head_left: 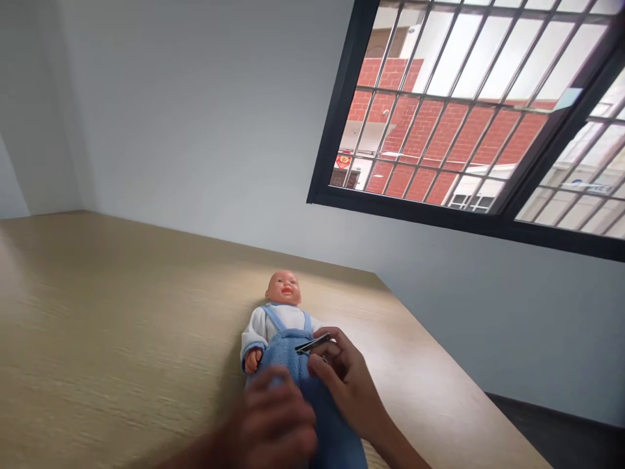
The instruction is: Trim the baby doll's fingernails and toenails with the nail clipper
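While the R hand (pixel 349 381) has thumb & index fingertips close together, w/ only a narrow gap b/w them, it holds a small metal clipper (pixel 315 342), looks like nail clippers, up b/w the index & the fingers behind it. The clipper's far end points L, slightly down, over the bib of the blue overalls (pixel 283 352); can't tell if it touches the cloth. L hand (pixel 278 420) is lower & nearer the camera, badly blurred, fingers loosely bent; can't tell how far open they are or if they've got hold of anything. It's in front of the doll's lower body, covering part of the legs. Under both hands is the doll (pixel 286 319), on its back on the table, head toward the far edge, legs running off the bottom of view. It has a white long-sleeved top w/ blue cuff & blue straps; its bare hand (pixel 252 359) on the L of view lies by its side, while the arm on the other side is mostly behind the R hand. Table (pixel 137 339) is light wood-grain, w/ its far side along a pale wall (pixel 195 117). Upper R: dark-framed window (pixel 415 212) w/ metal bars (pixel 454 98), red brick & white bldg parts outside. Dark floor (pixel 537 417) past the table, lower R.
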The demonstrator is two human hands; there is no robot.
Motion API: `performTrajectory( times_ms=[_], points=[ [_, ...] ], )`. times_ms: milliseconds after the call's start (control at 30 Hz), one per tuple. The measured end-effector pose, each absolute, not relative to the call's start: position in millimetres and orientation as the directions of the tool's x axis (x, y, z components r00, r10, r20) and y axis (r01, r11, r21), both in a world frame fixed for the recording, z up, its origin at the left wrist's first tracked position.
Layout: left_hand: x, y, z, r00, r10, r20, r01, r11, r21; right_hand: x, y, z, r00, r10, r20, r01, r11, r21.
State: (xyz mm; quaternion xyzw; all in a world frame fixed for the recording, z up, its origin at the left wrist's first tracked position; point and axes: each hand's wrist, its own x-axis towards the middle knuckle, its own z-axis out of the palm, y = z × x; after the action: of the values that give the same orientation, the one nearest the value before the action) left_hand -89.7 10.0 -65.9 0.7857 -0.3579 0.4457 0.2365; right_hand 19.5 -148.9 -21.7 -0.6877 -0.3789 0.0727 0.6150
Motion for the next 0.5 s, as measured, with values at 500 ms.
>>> performTrajectory(
  times_ms=[500],
  points=[
    [-33.4,102.0,-86.3,0.635,-0.325,0.701,-0.640,-0.730,0.242,52.1,-89.9,-33.2,0.550,0.687,0.475,0.472,0.214,-0.856]
  ],
)
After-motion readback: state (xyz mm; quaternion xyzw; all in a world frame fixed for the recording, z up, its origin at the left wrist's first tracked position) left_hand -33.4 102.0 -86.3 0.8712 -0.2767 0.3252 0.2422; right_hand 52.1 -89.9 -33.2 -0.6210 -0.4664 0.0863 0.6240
